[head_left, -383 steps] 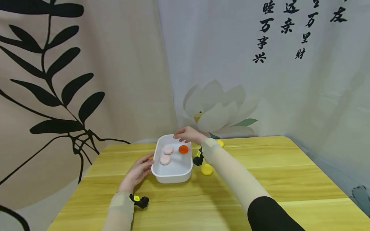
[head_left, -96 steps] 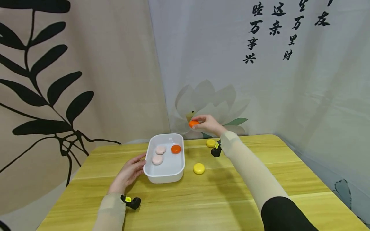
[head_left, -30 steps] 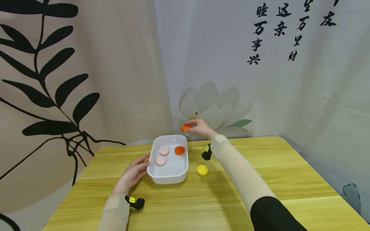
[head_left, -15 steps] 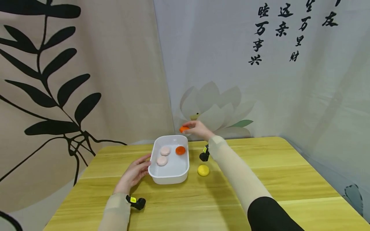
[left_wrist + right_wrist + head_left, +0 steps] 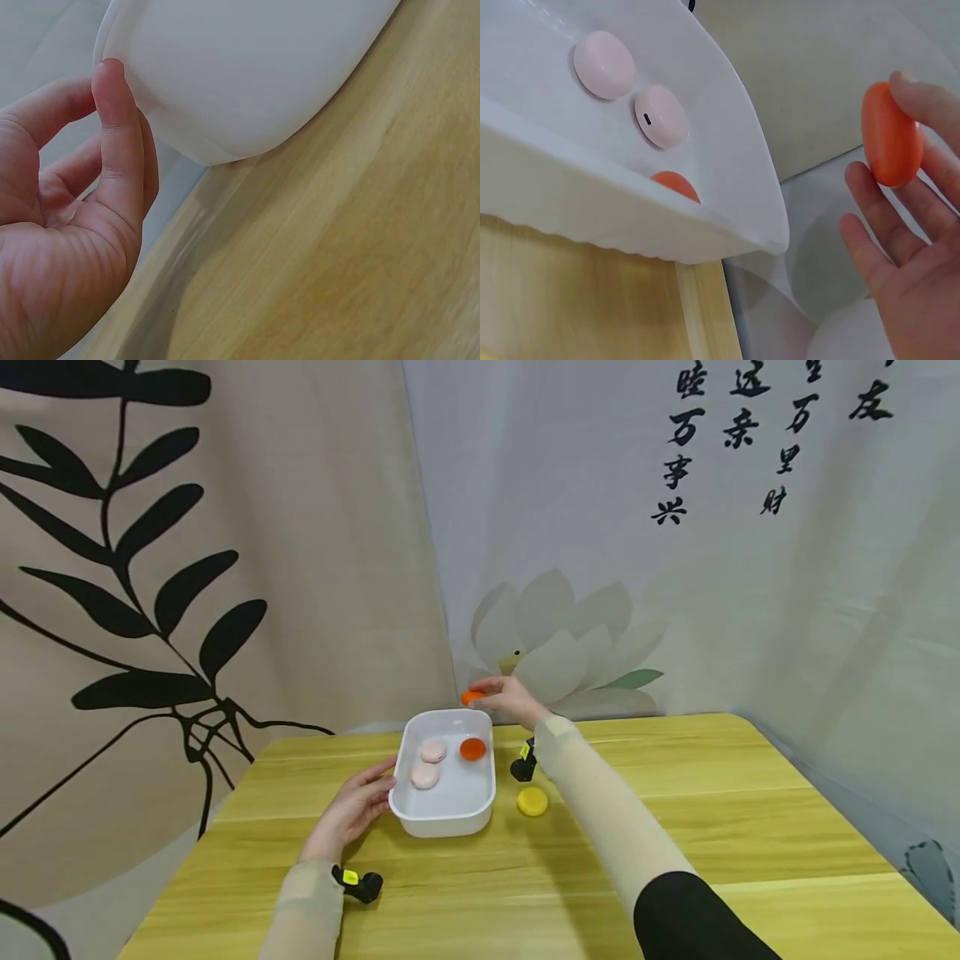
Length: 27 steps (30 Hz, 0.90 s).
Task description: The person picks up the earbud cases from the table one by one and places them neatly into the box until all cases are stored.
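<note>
A white plastic tub (image 5: 442, 828) stands on the wooden table. Inside lie two pale pink discs (image 5: 424, 776) and an orange disc (image 5: 472, 748); one pink disc shows a small dark slot in the right wrist view. My right hand (image 5: 512, 697) pinches a second, rounded orange disc (image 5: 891, 135) between thumb and fingers, just beyond the tub's far right corner. My left hand (image 5: 357, 803) touches the tub's left side with its fingers extended, the fingertips (image 5: 112, 86) right at the rim in the left wrist view.
A yellow disc (image 5: 532, 802) lies on the table (image 5: 712, 827) to the right of the tub. Behind the table's far edge hangs a printed curtain (image 5: 352, 568) with leaves, a lotus and characters. My right forearm (image 5: 600, 793) crosses the table's right half.
The right hand, empty over the tub in the oldest frame, has since picked up an orange disc and carried it left and down toward the tub. A farther yellow disc is now hidden.
</note>
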Motion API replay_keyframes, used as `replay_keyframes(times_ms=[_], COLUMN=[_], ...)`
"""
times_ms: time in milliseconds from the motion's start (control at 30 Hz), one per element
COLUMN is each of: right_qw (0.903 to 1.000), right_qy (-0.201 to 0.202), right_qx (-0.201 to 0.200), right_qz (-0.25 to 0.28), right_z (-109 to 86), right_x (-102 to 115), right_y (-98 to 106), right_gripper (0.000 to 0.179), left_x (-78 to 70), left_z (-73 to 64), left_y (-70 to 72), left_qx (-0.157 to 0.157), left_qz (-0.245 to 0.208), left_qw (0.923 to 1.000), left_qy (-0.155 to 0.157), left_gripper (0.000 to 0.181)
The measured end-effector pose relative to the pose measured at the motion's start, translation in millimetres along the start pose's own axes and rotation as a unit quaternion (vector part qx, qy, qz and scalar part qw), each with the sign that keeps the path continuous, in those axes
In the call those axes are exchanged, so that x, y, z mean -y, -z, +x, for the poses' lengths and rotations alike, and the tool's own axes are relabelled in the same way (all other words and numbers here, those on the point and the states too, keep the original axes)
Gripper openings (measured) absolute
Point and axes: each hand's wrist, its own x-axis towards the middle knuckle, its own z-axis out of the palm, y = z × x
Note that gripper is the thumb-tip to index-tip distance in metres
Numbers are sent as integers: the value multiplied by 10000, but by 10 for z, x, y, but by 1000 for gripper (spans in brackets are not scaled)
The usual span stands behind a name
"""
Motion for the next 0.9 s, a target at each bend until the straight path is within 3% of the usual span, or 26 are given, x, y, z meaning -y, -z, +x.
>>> replay_keyframes(times_ms=[400, 900], right_qw=[9995, 9980], right_qy=[-113, -57], right_qx=[-135, -427], right_qz=[264, 459], right_z=[44, 81], right_x=[-62, -70], right_y=[-168, -359], right_gripper=[42, 42], left_x=[-14, -26], left_z=[2, -12], left_y=[-16, -40], left_qx=[-117, -42], left_qz=[71, -7], left_qw=[9999, 10000], left_qy=[35, 39], left_gripper=[57, 58])
